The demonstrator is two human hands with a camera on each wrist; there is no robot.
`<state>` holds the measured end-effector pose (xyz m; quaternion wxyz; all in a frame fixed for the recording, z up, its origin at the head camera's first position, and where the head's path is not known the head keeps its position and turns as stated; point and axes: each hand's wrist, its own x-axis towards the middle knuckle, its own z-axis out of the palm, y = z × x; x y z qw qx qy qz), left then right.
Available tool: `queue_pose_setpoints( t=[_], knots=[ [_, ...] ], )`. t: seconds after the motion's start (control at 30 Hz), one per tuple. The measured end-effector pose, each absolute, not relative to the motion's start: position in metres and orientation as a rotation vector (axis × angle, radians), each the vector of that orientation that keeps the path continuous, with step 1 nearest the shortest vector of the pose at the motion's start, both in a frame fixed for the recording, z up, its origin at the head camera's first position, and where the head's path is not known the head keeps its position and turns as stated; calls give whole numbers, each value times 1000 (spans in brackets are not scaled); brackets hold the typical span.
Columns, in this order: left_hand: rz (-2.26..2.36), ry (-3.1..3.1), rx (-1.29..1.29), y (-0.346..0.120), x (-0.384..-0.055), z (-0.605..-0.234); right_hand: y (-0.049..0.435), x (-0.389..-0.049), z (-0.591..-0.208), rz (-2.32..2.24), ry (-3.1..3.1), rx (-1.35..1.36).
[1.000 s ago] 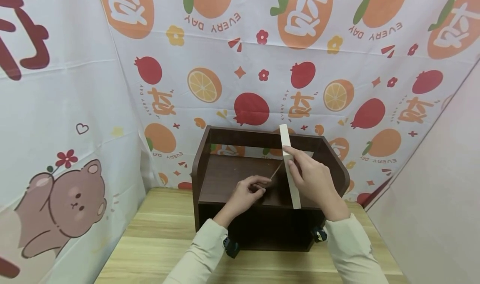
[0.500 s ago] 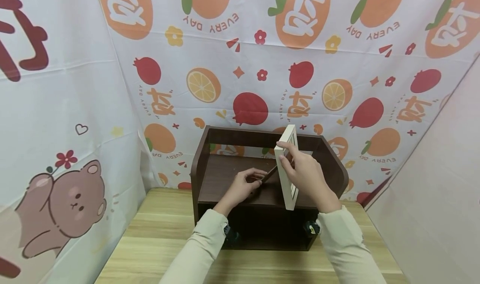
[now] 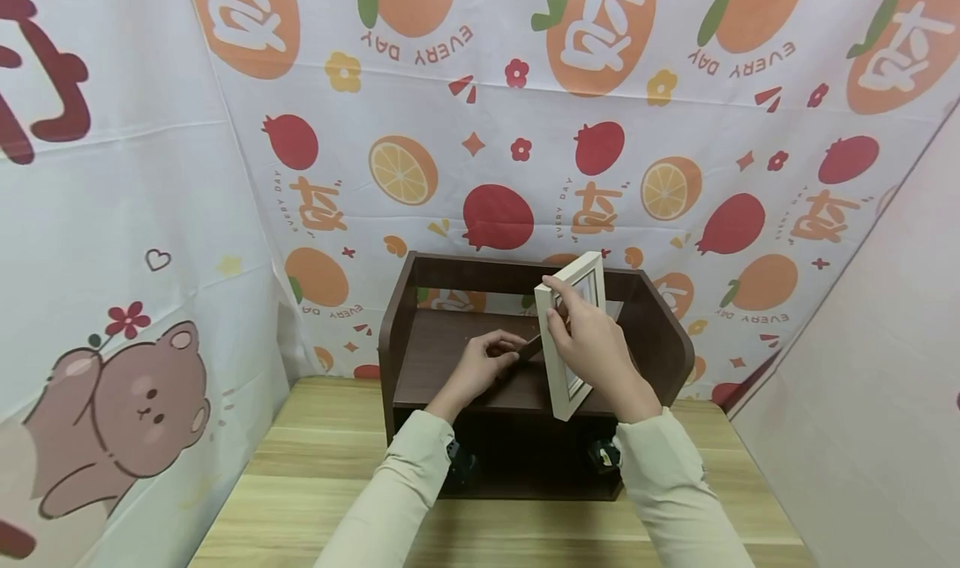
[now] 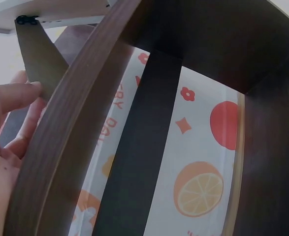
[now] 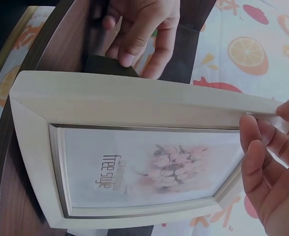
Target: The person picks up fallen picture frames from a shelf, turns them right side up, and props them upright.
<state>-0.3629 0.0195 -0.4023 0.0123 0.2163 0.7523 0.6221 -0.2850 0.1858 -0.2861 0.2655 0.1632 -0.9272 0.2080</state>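
Observation:
A cream picture frame [image 3: 551, 359] stands upright on the upper board of a dark brown desktop shelf [image 3: 438, 355], turned at an angle. My right hand [image 3: 596, 351] grips its upper edge, the thumb on one side and the fingers over the other. In the right wrist view, a print with pink flowers and "free style" lettering [image 5: 106, 172] shows behind the pane. Behind the frame, my left hand [image 3: 480, 372] pinches the brown easel stand [image 4: 41, 56], which swings out from the back on a small black hinge [image 4: 27, 20].
The shelf's side panels [image 3: 396, 334] rise left and right of both hands, with a rear rail [image 3: 487, 274] behind. Below the board is a dark lower compartment [image 3: 525, 459]. A wood-grain table [image 3: 300, 459] carries the shelf, and fruit-printed cloth [image 3: 450, 92] hangs behind.
The frame has turned from nearly edge-on so that its front now shows, and its near edge has shifted left. Both hands moved slightly left; the left keeps hold of the stand.

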Motion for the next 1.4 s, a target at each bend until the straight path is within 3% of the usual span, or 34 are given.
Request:
queue_pose_setpoints(
  t=[0.7,1.4],
  knots=[
    [1872,2246,853,27,-315,-402,186,-281,-280,644,-2587,485],
    [1882,2431,919,50,-304,-403,181,-284,-275,660,-2583,509]
  ],
)
